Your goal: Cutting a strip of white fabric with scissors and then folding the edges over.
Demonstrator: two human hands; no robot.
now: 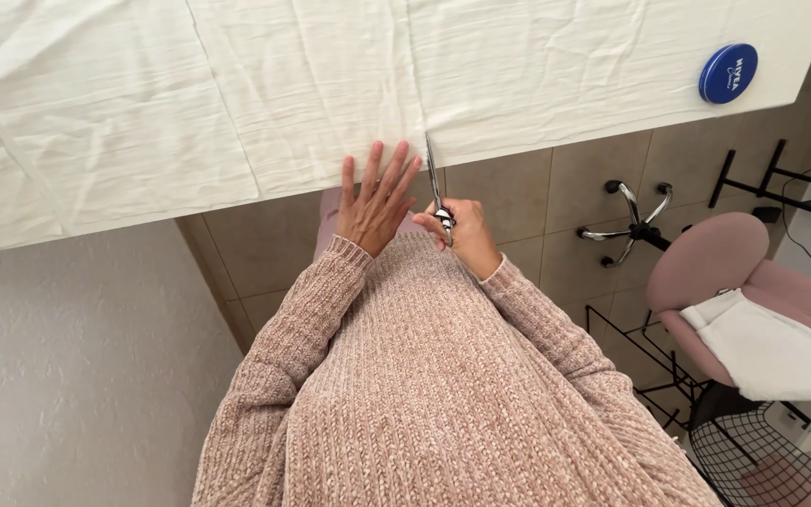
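Observation:
A large creased white cloth covers the table in front of me. My left hand lies flat with its fingers spread at the cloth's near edge, its fingertips resting on the fabric. My right hand grips the handles of metal scissors. The scissor blades point away from me and meet the cloth's near edge just right of my left hand. My pink knitted sleeves fill the lower middle of the view.
A round blue tin sits on the table at the far right. A pink swivel chair with a white cloth on its seat stands to my right, beside black wire frames. Tiled floor lies below.

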